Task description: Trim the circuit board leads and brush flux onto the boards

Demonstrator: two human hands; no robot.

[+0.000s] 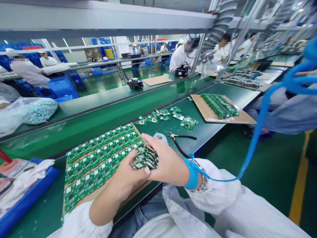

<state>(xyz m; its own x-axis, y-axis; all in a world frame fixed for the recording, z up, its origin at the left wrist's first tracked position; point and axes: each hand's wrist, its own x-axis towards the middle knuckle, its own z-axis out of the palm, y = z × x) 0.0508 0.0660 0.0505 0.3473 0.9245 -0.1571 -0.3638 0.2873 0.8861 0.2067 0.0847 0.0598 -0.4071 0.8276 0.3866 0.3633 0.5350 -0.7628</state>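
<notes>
A stack of small green circuit boards (pixel 146 158) is held between my two hands, above the near edge of the bench. My left hand (pixel 126 175) grips it from the left, thumb along the front. From the right, my right hand (pixel 165 158) wraps round it, with a blue wrist strap (pixel 193 177) on that wrist. Just beyond and to the left, rows of circuit board panels (pixel 99 162) lie on a sheet of cardboard (pixel 86 197). Cutting pliers (pixel 182 138) with black handles rest open on the bench, right of my hands.
Loose boards (pixel 158 115) lie scattered behind the pliers. Another cardboard sheet (pixel 213 119) carries rows of stacked boards (pixel 219 105). A blue tray (pixel 29 195) with white cloth stands at left. The strap's blue coiled cord (pixel 257 132) hangs across the right side. Co-workers sit farther off.
</notes>
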